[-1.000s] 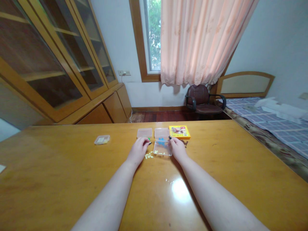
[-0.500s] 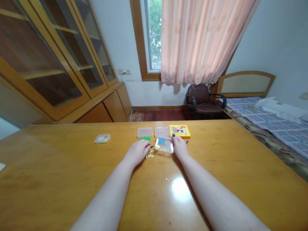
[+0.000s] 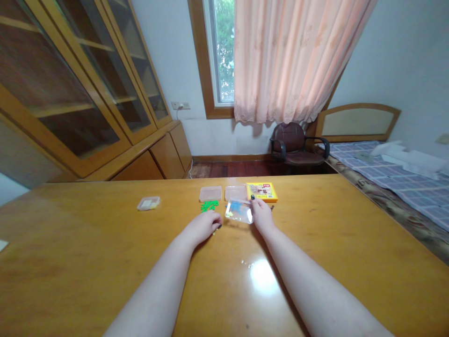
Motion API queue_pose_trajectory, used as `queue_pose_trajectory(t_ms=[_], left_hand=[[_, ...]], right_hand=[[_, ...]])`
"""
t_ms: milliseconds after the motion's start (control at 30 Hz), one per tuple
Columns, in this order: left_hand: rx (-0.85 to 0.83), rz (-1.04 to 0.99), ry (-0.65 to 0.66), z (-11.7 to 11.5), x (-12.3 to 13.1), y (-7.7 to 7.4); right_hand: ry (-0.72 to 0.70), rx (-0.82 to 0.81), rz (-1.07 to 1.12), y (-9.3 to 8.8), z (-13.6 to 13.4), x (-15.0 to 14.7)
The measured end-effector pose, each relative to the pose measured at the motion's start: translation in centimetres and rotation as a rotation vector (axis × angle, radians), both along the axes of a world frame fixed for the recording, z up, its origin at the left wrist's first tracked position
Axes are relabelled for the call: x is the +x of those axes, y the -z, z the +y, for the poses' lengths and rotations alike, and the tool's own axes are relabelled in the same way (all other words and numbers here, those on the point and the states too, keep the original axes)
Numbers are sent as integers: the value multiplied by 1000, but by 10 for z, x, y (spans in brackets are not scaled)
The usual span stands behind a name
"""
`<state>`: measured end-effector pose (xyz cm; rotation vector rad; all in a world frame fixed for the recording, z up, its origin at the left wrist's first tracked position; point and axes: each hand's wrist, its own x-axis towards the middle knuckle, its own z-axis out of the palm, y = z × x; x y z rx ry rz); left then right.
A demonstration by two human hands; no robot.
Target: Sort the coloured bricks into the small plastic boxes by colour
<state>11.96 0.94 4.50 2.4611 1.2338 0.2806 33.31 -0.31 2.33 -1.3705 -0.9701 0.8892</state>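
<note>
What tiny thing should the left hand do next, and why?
Perhaps the left hand should pinch up the pale bits beside it, since the right hand holds the clear tray close by, with yellow pieces inside.

I see a shallow, clear plastic tray [image 3: 240, 218], raised and slightly tilted, with small pale-yellow pieces [image 3: 230, 214] inside; similar pale bits [image 3: 213, 233] lie near its left side.

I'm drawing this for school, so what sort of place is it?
Probably a bedroom: there's a bed on the right, a pink curtain at the back and a glass-fronted cabinet on the left.
</note>
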Motion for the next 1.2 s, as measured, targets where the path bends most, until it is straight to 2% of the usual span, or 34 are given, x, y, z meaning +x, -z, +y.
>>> queue_pose_trajectory(t_ms=[300,467,600,733,833,967,1067,1200], left_hand=[[-8,-14,-90,2,-1,5],[60,-74,-156,5,-6,-4],[172,-252,-136,-2,4,-15],[255,-309,-85,-11,17,-14],[278,-240,-54,-9,19,-10],[256,-83,-218,-8,13,-13],[162,187,-351,-20,17,-14],[-44,442,-405,-48,40,-9]], right_hand=[[-15,13,-7,7,2,1],[-30,14,-35,10,3,1],[-54,48,-159,13,2,1],[-172,61,-259,13,1,-1],[-202,66,-262,12,0,-3],[-125,77,-204,13,2,-1],[-84,71,-157,12,2,1],[-55,61,-131,9,1,2]])
